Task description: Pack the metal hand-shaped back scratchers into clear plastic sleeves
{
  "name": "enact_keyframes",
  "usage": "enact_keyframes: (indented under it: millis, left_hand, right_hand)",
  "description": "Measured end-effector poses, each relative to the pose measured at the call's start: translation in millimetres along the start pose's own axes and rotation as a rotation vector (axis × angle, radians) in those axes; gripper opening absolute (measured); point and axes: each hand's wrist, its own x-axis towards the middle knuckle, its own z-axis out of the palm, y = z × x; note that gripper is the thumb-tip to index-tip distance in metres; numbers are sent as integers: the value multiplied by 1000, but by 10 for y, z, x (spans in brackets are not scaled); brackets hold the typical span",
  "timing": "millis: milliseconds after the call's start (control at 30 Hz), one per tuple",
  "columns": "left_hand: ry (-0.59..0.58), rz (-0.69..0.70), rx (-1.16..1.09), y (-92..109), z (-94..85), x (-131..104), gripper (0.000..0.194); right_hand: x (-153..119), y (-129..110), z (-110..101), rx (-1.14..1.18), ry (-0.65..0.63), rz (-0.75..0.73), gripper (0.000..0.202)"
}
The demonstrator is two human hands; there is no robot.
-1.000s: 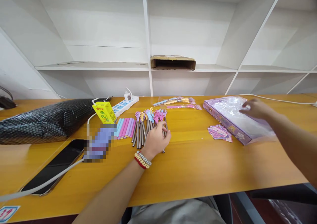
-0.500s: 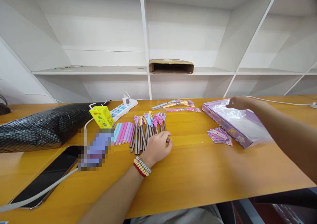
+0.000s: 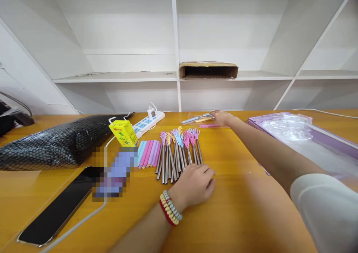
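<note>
My left hand (image 3: 195,184), with beaded bracelets at the wrist, rests on the table at the lower ends of several metal rods (image 3: 167,163) topped with coloured claw heads (image 3: 179,136). Its fingers are loosely curled and slightly apart, holding nothing visible. Farther back, my right hand (image 3: 222,118) touches the right end of the packaged blue and yellow pieces (image 3: 197,119); its fingertips are partly hidden, so its hold is unclear. A pink packaged piece (image 3: 208,125) lies just below. Pink, purple and blue tubes (image 3: 149,154) lie side by side left of the rods.
A purple box with clear plastic (image 3: 288,128) is at the right. On the left are a yellow drink carton (image 3: 123,133), a white power strip (image 3: 145,125), a black wrapped parcel (image 3: 64,141), a phone (image 3: 58,208) and a white cable. A cardboard box (image 3: 208,71) sits on the shelf.
My right hand has moved left from the purple box to the packaged pieces. The view has shifted, and my right forearm now covers the small cards. My left hand remains near the rods' lower ends.
</note>
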Motion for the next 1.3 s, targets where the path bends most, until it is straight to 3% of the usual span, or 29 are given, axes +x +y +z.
enact_keyframes:
  millis: [133,300,467,600,700,867,967,1300]
  left_hand:
    - [3,-14,-25,-19,13,-11,15]
    - [-10,-46,-68,-14,29,-21,15]
    - [-23,-59,-102,-17,40,-19,17]
    - [-21,-64,-109,-20,41,-14,19]
    - [-14,-57,-118,-11,51,-4,18]
    - [10,-38,-117,-10,69,24,18]
    - [27,-46,-104,-35,63,29,18]
    - [21,-53,-91,-48,57,39,19]
  right_hand:
    - [165,22,179,1,-44,17,43]
    - [107,50,335,10,-62,-19,38]
    - [-99,-15,489,30,58,-29,37]
    - [-217,-55,597,34,175,47,41]
    - [-209,-10,615,45,235,86,49]
    - [-51,116,575,90,61,91,68]
    - [-4,91,592,54,87,123,71]
    - [-379,-118,652,-34,217,233,76]
